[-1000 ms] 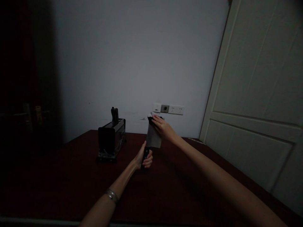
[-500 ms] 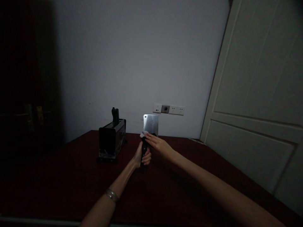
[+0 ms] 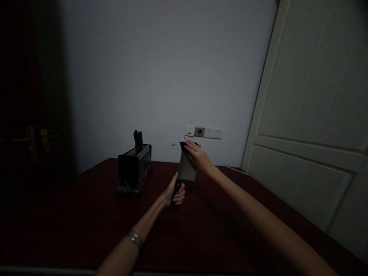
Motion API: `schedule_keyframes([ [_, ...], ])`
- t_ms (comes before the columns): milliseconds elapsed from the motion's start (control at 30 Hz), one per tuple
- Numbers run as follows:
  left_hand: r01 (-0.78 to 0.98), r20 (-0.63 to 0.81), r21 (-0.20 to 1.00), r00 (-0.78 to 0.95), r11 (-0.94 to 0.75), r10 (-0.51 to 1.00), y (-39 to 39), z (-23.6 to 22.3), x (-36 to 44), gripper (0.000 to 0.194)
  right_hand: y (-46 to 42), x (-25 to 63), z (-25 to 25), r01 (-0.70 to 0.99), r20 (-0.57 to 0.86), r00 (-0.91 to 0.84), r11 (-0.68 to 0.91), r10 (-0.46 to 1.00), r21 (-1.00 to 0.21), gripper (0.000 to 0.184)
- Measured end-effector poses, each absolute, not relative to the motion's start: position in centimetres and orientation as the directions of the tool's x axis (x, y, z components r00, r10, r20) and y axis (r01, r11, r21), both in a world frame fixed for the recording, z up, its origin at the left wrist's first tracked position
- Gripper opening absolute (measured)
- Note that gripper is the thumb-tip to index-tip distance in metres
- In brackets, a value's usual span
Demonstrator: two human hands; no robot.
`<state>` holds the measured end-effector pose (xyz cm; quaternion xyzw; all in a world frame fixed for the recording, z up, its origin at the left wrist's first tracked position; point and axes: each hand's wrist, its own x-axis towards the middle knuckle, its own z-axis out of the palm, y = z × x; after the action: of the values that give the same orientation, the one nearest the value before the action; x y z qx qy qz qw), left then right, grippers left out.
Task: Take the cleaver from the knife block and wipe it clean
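Observation:
A cleaver with a broad metal blade and a black riveted handle is held up over the table, its blade tilted upward. My left hand is wrapped round the handle. Near the top of the blade, my right hand presses a wiping cloth against the metal; its white and black parts stick out past my fingertips. The right fingers lie stretched and close together over the cloth, hiding part of the blade's upper end.
On the left of the dark red table stands a black knife block with dark-handled knives in its top. Wall sockets sit behind the cleaver. A pale panelled door rises at the right.
My right hand and the cloth have moved up the blade from beside the handle to near its top end. My left hand keeps hold of the handle, and the blade looks darker.

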<state>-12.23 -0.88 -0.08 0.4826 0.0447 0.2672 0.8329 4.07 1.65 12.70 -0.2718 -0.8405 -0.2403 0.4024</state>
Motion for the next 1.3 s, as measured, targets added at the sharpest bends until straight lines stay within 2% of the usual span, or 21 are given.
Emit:
schedule_keyframes([
  [233,-0.488,0.228,0.781,0.803,0.389,0.550,-0.5,-0.1,-12.5,0.071,-2.4,3.5,6.5,0.553,0.699,-0.661,0.806,0.272,0.209,0.044],
  [333,-0.503,0.236,0.772,0.795,0.389,0.559,-0.3,0.0,-12.6,0.073,-3.5,3.4,5.3,0.531,0.661,-0.701,0.815,0.269,0.232,0.044],
  [467,-0.496,0.241,0.780,0.801,0.381,0.548,-0.6,0.2,-12.6,0.071,-2.2,3.6,6.9,0.568,0.708,-0.654,0.790,0.265,0.229,0.042],
  [633,-0.464,0.226,0.795,0.823,0.390,0.521,-1.1,0.2,-12.4,0.069,1.3,4.9,10.9,0.669,0.823,-0.488,0.730,0.290,0.140,0.039],
  [833,-0.456,0.214,0.796,0.827,0.397,0.520,-1.2,0.2,-12.3,0.070,2.1,6.0,12.1,0.706,0.848,-0.434,0.699,0.303,0.111,0.038],
  [1100,-0.500,0.243,0.776,0.800,0.385,0.549,-1.0,0.3,-12.4,0.068,-2.4,5.3,6.3,0.603,0.725,-0.612,0.780,0.316,0.169,0.045],
  [1300,-0.484,0.206,0.774,0.802,0.409,0.561,-0.5,-0.2,-12.5,0.069,-4.6,4.8,4.0,0.543,0.656,-0.694,0.815,0.297,0.205,0.040],
])
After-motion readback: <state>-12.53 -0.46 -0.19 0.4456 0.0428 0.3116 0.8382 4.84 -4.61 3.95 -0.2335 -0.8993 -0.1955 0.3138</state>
